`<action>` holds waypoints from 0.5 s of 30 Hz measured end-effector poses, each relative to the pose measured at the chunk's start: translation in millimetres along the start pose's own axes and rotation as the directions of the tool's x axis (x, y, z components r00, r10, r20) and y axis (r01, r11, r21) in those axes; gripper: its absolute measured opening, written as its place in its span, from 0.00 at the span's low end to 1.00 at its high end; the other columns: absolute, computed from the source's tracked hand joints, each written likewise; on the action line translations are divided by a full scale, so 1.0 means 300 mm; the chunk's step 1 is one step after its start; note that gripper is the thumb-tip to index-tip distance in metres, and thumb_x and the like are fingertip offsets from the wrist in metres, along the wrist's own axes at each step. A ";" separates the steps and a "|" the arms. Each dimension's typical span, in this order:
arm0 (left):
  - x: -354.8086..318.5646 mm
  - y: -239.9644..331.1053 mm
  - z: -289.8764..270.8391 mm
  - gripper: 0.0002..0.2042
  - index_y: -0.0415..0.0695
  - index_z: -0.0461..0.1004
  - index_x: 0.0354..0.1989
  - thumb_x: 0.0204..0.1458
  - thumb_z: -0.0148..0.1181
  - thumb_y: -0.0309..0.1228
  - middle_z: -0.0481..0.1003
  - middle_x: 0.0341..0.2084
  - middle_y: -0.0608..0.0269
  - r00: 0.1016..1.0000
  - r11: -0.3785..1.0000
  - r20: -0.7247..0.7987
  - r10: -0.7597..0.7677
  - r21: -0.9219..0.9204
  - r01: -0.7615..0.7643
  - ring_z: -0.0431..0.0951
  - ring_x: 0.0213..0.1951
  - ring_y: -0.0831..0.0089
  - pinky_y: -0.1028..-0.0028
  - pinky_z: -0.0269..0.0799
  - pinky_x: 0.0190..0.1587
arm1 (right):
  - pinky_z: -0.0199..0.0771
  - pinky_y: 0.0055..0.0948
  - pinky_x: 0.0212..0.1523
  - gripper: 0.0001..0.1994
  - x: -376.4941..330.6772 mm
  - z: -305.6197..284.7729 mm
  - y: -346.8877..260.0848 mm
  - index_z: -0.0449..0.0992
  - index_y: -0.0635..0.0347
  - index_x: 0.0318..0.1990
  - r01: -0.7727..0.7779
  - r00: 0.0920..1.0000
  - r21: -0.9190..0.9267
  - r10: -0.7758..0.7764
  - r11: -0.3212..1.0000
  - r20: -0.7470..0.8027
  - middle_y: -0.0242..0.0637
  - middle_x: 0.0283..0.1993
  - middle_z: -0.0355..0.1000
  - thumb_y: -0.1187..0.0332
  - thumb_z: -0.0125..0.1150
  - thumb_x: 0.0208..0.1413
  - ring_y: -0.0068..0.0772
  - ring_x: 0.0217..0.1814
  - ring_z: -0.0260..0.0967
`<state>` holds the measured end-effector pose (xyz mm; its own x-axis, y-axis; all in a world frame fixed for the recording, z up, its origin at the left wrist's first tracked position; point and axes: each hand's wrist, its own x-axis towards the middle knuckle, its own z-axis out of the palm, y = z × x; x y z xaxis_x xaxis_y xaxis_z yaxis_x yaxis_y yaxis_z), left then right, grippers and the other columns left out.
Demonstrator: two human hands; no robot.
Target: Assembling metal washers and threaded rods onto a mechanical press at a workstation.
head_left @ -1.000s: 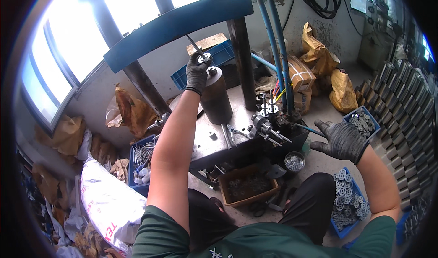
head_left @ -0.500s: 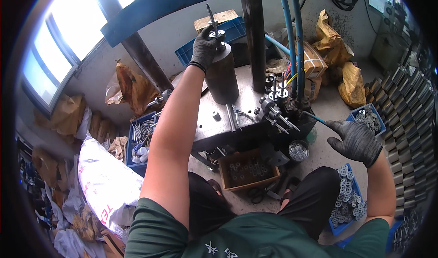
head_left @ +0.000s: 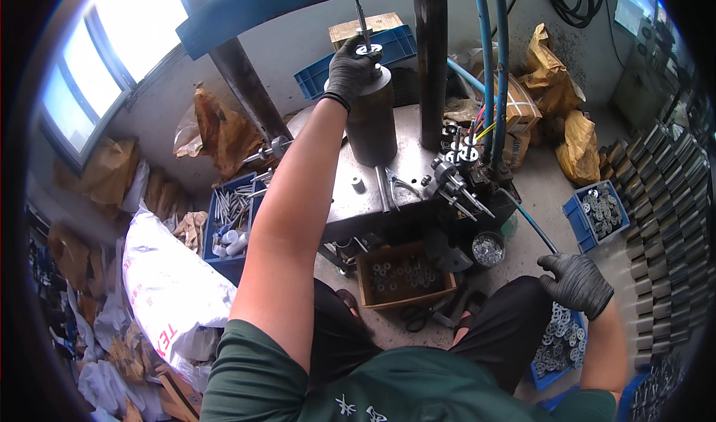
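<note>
At the top of a dark steel cylinder (head_left: 373, 127), my gloved left hand (head_left: 350, 71) is closed around an upright metal shaft (head_left: 362, 21). A pale spoked disc (head_left: 368, 50) sits on the shaft beside my fingers. The cylinder stands on the metal press table (head_left: 339, 198). On the right, my gloved right hand (head_left: 580, 282) is closed on the end of a lever (head_left: 531, 224) with a blue-green sleeve. That lever rises from the valve fittings beside the press. Pliers (head_left: 403, 186), a metal bar (head_left: 382, 189) and a small metal bushing (head_left: 358, 185) lie in front of the cylinder.
Several shafts with discs (head_left: 456, 187) crowd the table's right corner. Blue bins of discs (head_left: 599, 212) stand on the right, and stacked metal parts (head_left: 664, 243) line that side. A wooden box (head_left: 403, 276) sits below the table. On the left are a blue bin (head_left: 231, 221) and white sack (head_left: 171, 288).
My right hand has pulled the lever down and toward me. My left hand stays on the shaft at the cylinder's top. The whole view has shifted slightly.
</note>
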<state>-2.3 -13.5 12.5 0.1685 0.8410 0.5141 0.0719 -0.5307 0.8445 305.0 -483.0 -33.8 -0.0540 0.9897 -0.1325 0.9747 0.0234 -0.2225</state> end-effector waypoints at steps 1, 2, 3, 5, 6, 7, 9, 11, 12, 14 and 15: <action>-0.003 0.009 0.005 0.25 0.42 0.74 0.59 0.54 0.73 0.31 0.79 0.38 0.60 1.000 0.996 0.005 0.017 0.084 -0.018 0.79 0.32 0.77 0.74 0.80 0.35 | 0.79 0.47 0.49 0.19 -0.016 0.021 0.002 0.82 0.62 0.47 -0.017 0.999 0.003 0.018 1.000 -0.029 0.52 0.40 0.80 0.59 0.60 0.54 0.55 0.44 0.79; -0.006 0.018 0.009 0.25 0.42 0.74 0.59 0.54 0.73 0.31 0.79 0.38 0.60 1.000 0.996 0.002 0.016 0.082 -0.016 0.79 0.32 0.77 0.74 0.80 0.35 | 0.79 0.47 0.49 0.19 -0.022 0.031 0.001 0.82 0.62 0.47 -0.016 1.000 0.000 0.016 1.000 -0.026 0.52 0.40 0.80 0.59 0.60 0.54 0.55 0.44 0.79; -0.010 0.027 0.012 0.25 0.41 0.74 0.59 0.53 0.74 0.31 0.80 0.38 0.60 1.000 1.000 0.004 -0.002 0.028 0.002 0.79 0.32 0.77 0.74 0.80 0.36 | 0.79 0.47 0.49 0.18 -0.026 0.038 0.001 0.82 0.62 0.46 -0.036 0.999 0.008 0.036 0.999 -0.027 0.51 0.40 0.80 0.59 0.60 0.53 0.55 0.43 0.78; -0.010 0.024 0.012 0.26 0.40 0.74 0.60 0.53 0.74 0.31 0.79 0.38 0.60 1.000 1.000 -0.003 -0.017 0.002 0.017 0.79 0.33 0.77 0.74 0.80 0.36 | 0.79 0.47 0.48 0.17 -0.026 0.034 -0.008 0.82 0.61 0.44 -0.056 0.998 0.016 0.056 0.998 -0.023 0.51 0.39 0.80 0.59 0.60 0.53 0.55 0.42 0.78; -0.011 0.022 0.010 0.26 0.40 0.74 0.60 0.53 0.74 0.31 0.79 0.38 0.60 1.000 1.000 -0.004 -0.019 0.000 0.019 0.79 0.33 0.77 0.74 0.80 0.36 | 0.79 0.47 0.47 0.16 -0.021 0.022 -0.023 0.83 0.61 0.42 -0.066 0.998 0.012 0.066 0.998 -0.009 0.51 0.38 0.79 0.60 0.60 0.53 0.55 0.42 0.78; -0.008 0.021 0.008 0.26 0.40 0.73 0.60 0.53 0.74 0.31 0.79 0.38 0.60 1.000 1.000 -0.008 -0.013 0.026 0.013 0.79 0.33 0.77 0.74 0.80 0.36 | 0.79 0.47 0.47 0.15 -0.016 0.014 -0.031 0.83 0.61 0.40 -0.077 0.997 0.008 0.077 0.997 0.006 0.51 0.38 0.79 0.60 0.59 0.53 0.55 0.41 0.78; -0.002 0.017 0.010 0.27 0.41 0.73 0.60 0.52 0.74 0.31 0.80 0.37 0.60 1.000 0.996 -0.014 0.005 0.095 -0.004 0.79 0.33 0.75 0.74 0.80 0.38 | 0.79 0.47 0.46 0.14 -0.009 0.009 -0.026 0.82 0.61 0.39 -0.063 0.998 0.006 0.063 0.998 0.000 0.51 0.37 0.78 0.60 0.59 0.53 0.55 0.40 0.78; 0.010 -0.001 0.002 0.27 0.41 0.73 0.60 0.52 0.75 0.31 0.80 0.37 0.60 1.000 0.993 -0.018 0.019 0.121 -0.016 0.79 0.33 0.76 0.74 0.80 0.38 | 0.79 0.47 0.44 0.13 -0.001 0.008 -0.023 0.82 0.61 0.37 -0.042 0.999 0.006 0.042 0.999 -0.006 0.51 0.36 0.78 0.61 0.59 0.53 0.56 0.40 0.78; 0.015 -0.010 -0.002 0.27 0.41 0.74 0.60 0.52 0.75 0.32 0.81 0.37 0.60 0.999 0.989 -0.019 0.035 0.147 -0.032 0.79 0.33 0.76 0.74 0.80 0.39 | 0.79 0.47 0.44 0.13 0.002 0.007 -0.022 0.82 0.61 0.37 -0.033 0.999 0.026 0.033 0.999 -0.021 0.51 0.35 0.78 0.61 0.60 0.53 0.56 0.39 0.78; 0.012 -0.004 0.007 0.26 0.41 0.74 0.60 0.52 0.75 0.31 0.81 0.36 0.60 0.996 0.977 -0.029 0.087 0.197 -0.080 0.79 0.32 0.77 0.74 0.79 0.37 | 0.79 0.47 0.43 0.12 0.004 0.008 -0.016 0.82 0.61 0.36 -0.030 0.999 0.047 0.032 0.998 -0.033 0.51 0.35 0.78 0.62 0.60 0.52 0.56 0.38 0.78; 0.011 0.000 0.013 0.26 0.41 0.74 0.59 0.53 0.74 0.31 0.81 0.36 0.60 0.997 0.983 -0.037 0.063 0.177 -0.056 0.79 0.32 0.77 0.74 0.79 0.36 | 0.79 0.47 0.42 0.12 0.003 0.009 -0.015 0.82 0.61 0.35 -0.030 0.999 0.047 0.032 0.998 -0.039 0.51 0.34 0.78 0.62 0.60 0.52 0.56 0.38 0.78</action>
<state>2.2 -11.1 13.8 0.1367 0.8090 0.5716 0.2356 -0.5871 0.7745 300.1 -482.5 -35.5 -0.0144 0.9947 -0.1016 0.9644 -0.0130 -0.2640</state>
